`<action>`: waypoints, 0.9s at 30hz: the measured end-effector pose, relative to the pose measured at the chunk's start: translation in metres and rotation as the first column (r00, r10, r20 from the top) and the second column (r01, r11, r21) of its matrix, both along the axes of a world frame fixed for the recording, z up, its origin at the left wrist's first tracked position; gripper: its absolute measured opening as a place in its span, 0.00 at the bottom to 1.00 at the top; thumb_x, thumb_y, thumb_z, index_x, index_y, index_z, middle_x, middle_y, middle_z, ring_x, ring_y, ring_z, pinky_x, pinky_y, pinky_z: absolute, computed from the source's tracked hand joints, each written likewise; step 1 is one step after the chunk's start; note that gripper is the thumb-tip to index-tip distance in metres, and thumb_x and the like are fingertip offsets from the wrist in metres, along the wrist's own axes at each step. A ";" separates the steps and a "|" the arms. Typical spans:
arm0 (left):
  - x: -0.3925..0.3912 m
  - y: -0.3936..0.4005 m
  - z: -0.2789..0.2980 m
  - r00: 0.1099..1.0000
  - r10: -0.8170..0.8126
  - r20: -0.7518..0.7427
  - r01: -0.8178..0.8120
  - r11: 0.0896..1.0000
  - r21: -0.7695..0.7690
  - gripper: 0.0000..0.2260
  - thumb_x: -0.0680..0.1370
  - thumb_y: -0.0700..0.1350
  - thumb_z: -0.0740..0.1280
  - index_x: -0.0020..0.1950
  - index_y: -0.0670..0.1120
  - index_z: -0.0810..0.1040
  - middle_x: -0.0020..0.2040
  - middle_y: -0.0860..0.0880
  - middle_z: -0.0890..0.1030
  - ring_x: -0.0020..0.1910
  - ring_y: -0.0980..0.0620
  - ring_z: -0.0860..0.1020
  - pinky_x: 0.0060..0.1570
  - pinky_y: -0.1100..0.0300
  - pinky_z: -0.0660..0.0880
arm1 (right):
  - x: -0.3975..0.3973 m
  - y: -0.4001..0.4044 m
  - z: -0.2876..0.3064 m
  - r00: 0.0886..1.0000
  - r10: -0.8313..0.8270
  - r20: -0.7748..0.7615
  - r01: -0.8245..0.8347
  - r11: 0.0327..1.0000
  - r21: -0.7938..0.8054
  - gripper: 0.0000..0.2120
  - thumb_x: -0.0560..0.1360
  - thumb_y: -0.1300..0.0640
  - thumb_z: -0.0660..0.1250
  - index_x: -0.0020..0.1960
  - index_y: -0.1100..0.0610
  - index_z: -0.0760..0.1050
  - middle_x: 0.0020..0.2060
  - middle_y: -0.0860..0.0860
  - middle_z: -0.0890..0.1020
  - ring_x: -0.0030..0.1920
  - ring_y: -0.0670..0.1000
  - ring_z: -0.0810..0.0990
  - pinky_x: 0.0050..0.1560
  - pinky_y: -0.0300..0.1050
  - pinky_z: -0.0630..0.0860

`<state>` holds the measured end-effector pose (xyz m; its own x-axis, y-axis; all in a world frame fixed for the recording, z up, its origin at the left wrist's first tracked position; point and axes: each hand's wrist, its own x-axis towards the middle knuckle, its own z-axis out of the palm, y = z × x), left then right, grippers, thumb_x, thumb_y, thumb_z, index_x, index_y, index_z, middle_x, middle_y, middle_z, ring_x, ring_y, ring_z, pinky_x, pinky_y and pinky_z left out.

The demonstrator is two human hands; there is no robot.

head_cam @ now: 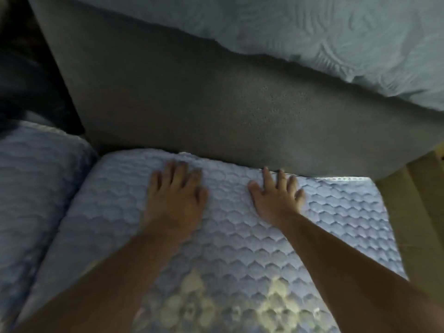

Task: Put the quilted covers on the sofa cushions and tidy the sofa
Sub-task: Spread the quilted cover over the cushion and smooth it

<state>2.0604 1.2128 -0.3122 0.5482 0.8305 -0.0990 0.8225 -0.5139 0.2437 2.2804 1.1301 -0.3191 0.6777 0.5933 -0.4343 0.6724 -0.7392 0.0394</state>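
Seat cushion (240,236) in its pale blue quilted cover, scallop stitch pattern, fills centre to 6 o'clock of the view and lies flat on the sofa seat, back edge butted against the grey backrest (192,104). Cover looks fully on from this side; zip or opening not visible. Handling guess: soft foam block, light for its bulk, squashes under the palms, quilted fabric a bit slick and likely to slide over the foam or bunch at the back edge. Best hold is probably flat palms on top to push and smooth, or fingers hooked under a side edge or corner to shift it; pinching the fabric alone would just drag the cover.

Left hand (175,195) lies flat on the cushion near its back edge, around 12 o'clock from frame centre, grip spread, fingers straight, holding nothing. Right hand (276,193) just at its 3 o'clock, also flat, fingers splayed, tips at the seam where cushion meets backrest. Some motion blur on both.

Second covered cushion (36,188) touching at 9 o'clock. Pale patterned throw (336,32) draped over the backrest top at 1 o'clock. Tan floor (420,212) at 3 o'clock.
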 end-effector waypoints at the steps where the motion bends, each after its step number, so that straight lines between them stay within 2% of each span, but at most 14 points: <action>1: 0.009 0.012 -0.011 0.996 -0.017 -0.085 0.017 1.000 -0.004 0.28 0.79 0.61 0.49 0.76 0.54 0.67 0.75 0.43 0.67 0.74 0.38 0.62 0.72 0.38 0.58 | 0.004 0.000 -0.002 1.000 0.016 -0.010 -0.016 1.000 0.022 0.34 0.77 0.29 0.40 0.79 0.39 0.41 0.81 0.50 0.45 0.79 0.60 0.41 0.76 0.65 0.41; 3: 0.017 0.021 -0.024 0.986 0.003 -0.169 0.000 1.000 0.019 0.26 0.79 0.62 0.49 0.75 0.57 0.64 0.73 0.45 0.67 0.72 0.39 0.63 0.72 0.39 0.58 | 0.025 -0.006 -0.003 0.996 0.060 -0.059 -0.054 0.994 0.098 0.30 0.79 0.32 0.46 0.78 0.39 0.51 0.79 0.48 0.54 0.79 0.57 0.48 0.76 0.61 0.47; 5: 0.021 0.018 -0.026 0.982 0.007 -0.189 0.007 0.997 0.073 0.26 0.79 0.63 0.49 0.75 0.59 0.64 0.73 0.46 0.67 0.72 0.41 0.64 0.72 0.40 0.58 | 0.056 -0.017 0.009 0.984 0.073 -0.163 -0.023 0.957 0.290 0.23 0.81 0.41 0.55 0.74 0.44 0.66 0.72 0.51 0.70 0.73 0.57 0.65 0.72 0.57 0.62; 6: 0.018 0.016 -0.027 0.982 0.013 -0.191 0.005 0.996 0.092 0.26 0.79 0.63 0.48 0.75 0.59 0.64 0.73 0.47 0.68 0.71 0.41 0.64 0.72 0.40 0.58 | 0.074 -0.026 0.014 0.990 0.061 -0.130 -0.008 0.927 0.376 0.19 0.81 0.46 0.58 0.69 0.49 0.73 0.66 0.55 0.77 0.67 0.59 0.73 0.66 0.55 0.69; 8: 0.021 0.017 -0.025 0.980 0.016 -0.201 0.005 0.994 0.106 0.26 0.79 0.63 0.49 0.75 0.58 0.65 0.72 0.46 0.69 0.71 0.41 0.65 0.72 0.40 0.59 | 0.130 -0.052 0.023 0.993 -0.073 0.088 0.035 0.925 0.378 0.19 0.78 0.52 0.55 0.60 0.57 0.78 0.57 0.62 0.80 0.59 0.65 0.77 0.59 0.55 0.73; 10: 0.019 0.018 -0.024 0.978 0.026 -0.207 -0.009 0.997 0.083 0.26 0.79 0.62 0.49 0.75 0.58 0.66 0.72 0.46 0.69 0.71 0.40 0.66 0.72 0.40 0.59 | 0.178 -0.087 0.025 0.938 -0.259 0.229 0.205 0.950 0.235 0.24 0.76 0.50 0.52 0.64 0.61 0.73 0.63 0.64 0.74 0.64 0.66 0.70 0.64 0.58 0.69; 12: 0.021 0.014 -0.024 0.982 0.033 -0.187 -0.015 0.995 0.101 0.26 0.79 0.62 0.49 0.75 0.56 0.67 0.71 0.45 0.70 0.71 0.39 0.66 0.71 0.40 0.60 | 0.214 -0.112 0.027 0.892 -0.412 0.185 0.387 0.908 0.158 0.25 0.80 0.49 0.57 0.71 0.62 0.64 0.69 0.64 0.67 0.70 0.65 0.64 0.67 0.60 0.64; 14: 0.024 0.014 -0.024 0.985 0.051 -0.162 -0.026 0.988 0.153 0.26 0.79 0.61 0.50 0.74 0.55 0.69 0.70 0.43 0.70 0.69 0.38 0.67 0.70 0.40 0.62 | 0.231 -0.115 0.029 0.890 -0.443 0.107 0.425 0.892 0.152 0.31 0.80 0.48 0.62 0.75 0.62 0.58 0.70 0.64 0.67 0.72 0.65 0.64 0.69 0.59 0.63; 15: 0.026 0.016 -0.025 0.985 0.054 -0.166 -0.024 0.985 0.174 0.26 0.79 0.60 0.50 0.74 0.54 0.69 0.69 0.42 0.71 0.68 0.37 0.68 0.69 0.39 0.63 | 0.236 -0.112 0.031 0.899 -0.426 0.100 0.410 0.900 0.150 0.31 0.80 0.47 0.62 0.75 0.63 0.60 0.69 0.65 0.69 0.71 0.65 0.67 0.69 0.58 0.66; 18: 0.031 0.011 -0.025 0.984 0.045 -0.175 -0.010 0.980 0.197 0.25 0.79 0.59 0.52 0.73 0.52 0.71 0.68 0.40 0.71 0.66 0.34 0.69 0.66 0.39 0.64 | 0.231 -0.117 0.029 0.925 -0.350 0.150 0.331 0.934 0.138 0.22 0.80 0.50 0.63 0.67 0.64 0.70 0.63 0.66 0.76 0.64 0.66 0.74 0.62 0.56 0.72; 21: 0.040 0.003 -0.021 0.973 0.060 -0.221 -0.009 0.974 0.226 0.23 0.80 0.57 0.54 0.68 0.46 0.74 0.67 0.37 0.70 0.64 0.33 0.69 0.65 0.35 0.63 | 0.228 -0.119 0.040 0.919 -0.315 0.237 0.247 0.929 0.276 0.15 0.80 0.58 0.60 0.64 0.63 0.67 0.60 0.67 0.76 0.61 0.70 0.75 0.59 0.59 0.74; 23: 0.046 0.001 -0.020 0.967 0.091 -0.237 -0.034 0.972 0.234 0.18 0.82 0.53 0.57 0.66 0.45 0.73 0.69 0.37 0.68 0.68 0.34 0.66 0.68 0.31 0.59 | 0.235 -0.115 0.050 0.889 -0.366 0.276 0.224 0.873 0.433 0.18 0.76 0.61 0.65 0.63 0.63 0.65 0.57 0.68 0.77 0.58 0.72 0.76 0.58 0.62 0.74; 25: 0.048 0.003 -0.025 0.963 0.119 -0.240 -0.066 0.974 0.216 0.19 0.83 0.53 0.56 0.72 0.47 0.69 0.74 0.40 0.66 0.73 0.38 0.62 0.71 0.33 0.56 | 0.233 -0.110 0.045 0.877 -0.444 0.187 0.282 0.788 0.547 0.18 0.76 0.62 0.62 0.64 0.63 0.63 0.59 0.69 0.75 0.59 0.73 0.75 0.59 0.64 0.72; 27: 0.046 0.008 -0.029 0.973 0.097 -0.208 -0.062 0.984 0.167 0.23 0.83 0.55 0.52 0.78 0.50 0.62 0.77 0.44 0.64 0.76 0.42 0.61 0.73 0.36 0.56 | 0.219 -0.111 0.026 0.859 -0.512 0.012 0.400 0.685 0.609 0.19 0.78 0.60 0.57 0.67 0.64 0.62 0.64 0.68 0.72 0.64 0.71 0.71 0.63 0.61 0.68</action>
<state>2.1060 1.2213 -0.3417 0.4601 0.8850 -0.0713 0.8863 -0.4626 -0.0222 2.4992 1.0189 -0.2927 0.9584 0.2843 0.0249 0.2692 -0.8714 -0.4102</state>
